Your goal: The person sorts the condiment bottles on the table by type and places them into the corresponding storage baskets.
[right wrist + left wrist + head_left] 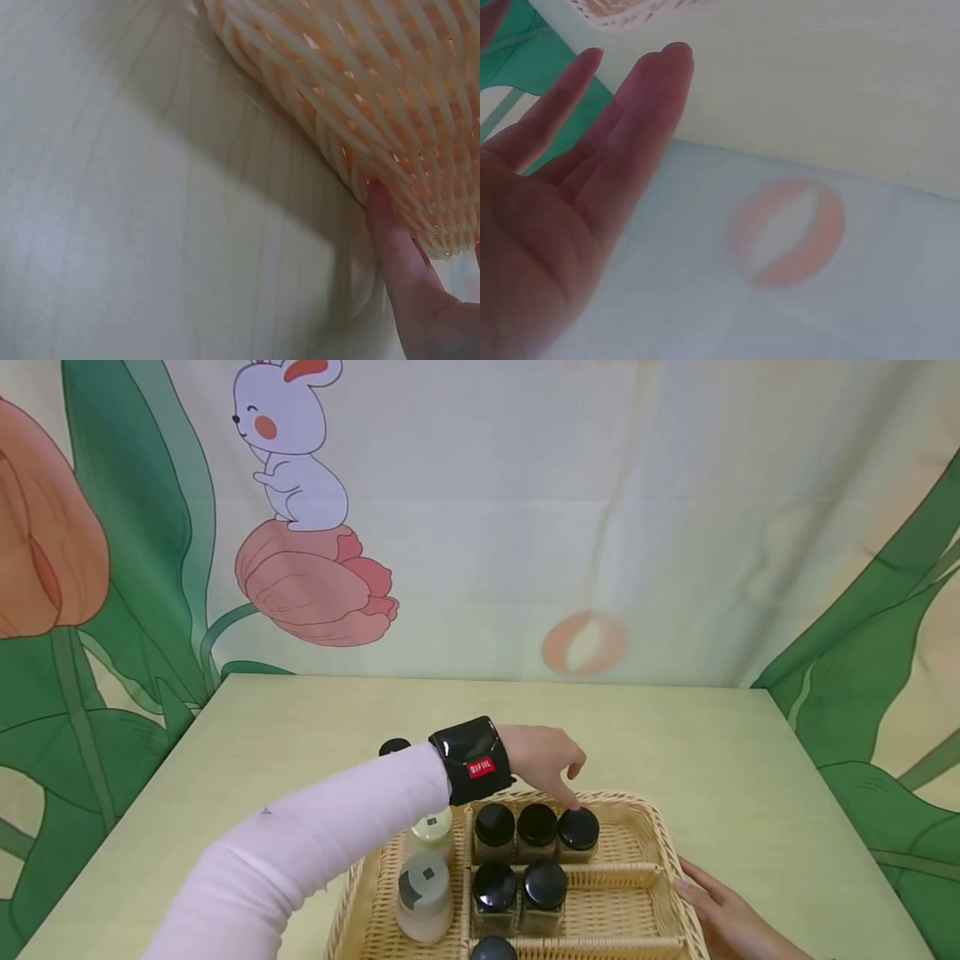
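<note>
In the head view, a woven basket (663,827) with dividers holds several glass jars with black lids. My left hand (543,762) reaches over its back edge, one finger pointing down right at the lid of the rightmost back-row jar (578,829). In the left wrist view, that hand's fingers (641,142) are extended and nothing lies in the palm. My right hand (723,910) touches the basket's outer right wall. From the right wrist, a finger (390,232) lies straight against the weave (360,112), low near the table.
The basket's left compartment holds a grey-lidded pale jar (425,893) and a pale-lidded jar (431,831). Another black lid (394,746) shows behind my left sleeve. In the middle row stand two jars (517,893). A printed curtain (480,527) hangs behind the table (337,702).
</note>
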The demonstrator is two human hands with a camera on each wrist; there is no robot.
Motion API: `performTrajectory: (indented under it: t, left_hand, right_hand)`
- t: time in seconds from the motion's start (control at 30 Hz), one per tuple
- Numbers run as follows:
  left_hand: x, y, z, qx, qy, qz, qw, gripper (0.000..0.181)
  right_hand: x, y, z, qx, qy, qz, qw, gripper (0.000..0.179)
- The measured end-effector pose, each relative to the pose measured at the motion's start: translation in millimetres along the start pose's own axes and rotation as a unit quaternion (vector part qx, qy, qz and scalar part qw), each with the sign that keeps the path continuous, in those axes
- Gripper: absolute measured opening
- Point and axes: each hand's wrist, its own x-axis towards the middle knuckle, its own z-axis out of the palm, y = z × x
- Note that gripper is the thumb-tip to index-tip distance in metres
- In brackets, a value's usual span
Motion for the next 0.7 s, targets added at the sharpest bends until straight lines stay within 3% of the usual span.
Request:
performTrajectory:
  t: [0.33,0.7]
  left_hand:
    - [-21.9,-19.7,0.0,-0.001,0.030,-0.029,0.9991,0.026]
    - [-46.5,-60.7,9.9,-0.004,0.047,-0.074,0.9961,0.027]
  right_hand:
    - [0.1,-0.9,0.5,-0.012,0.005,0.016,0.9998,0.079]
    - [-3.1,-0.9,1.1,0.000,-0.021,0.007,0.9997,0.079]
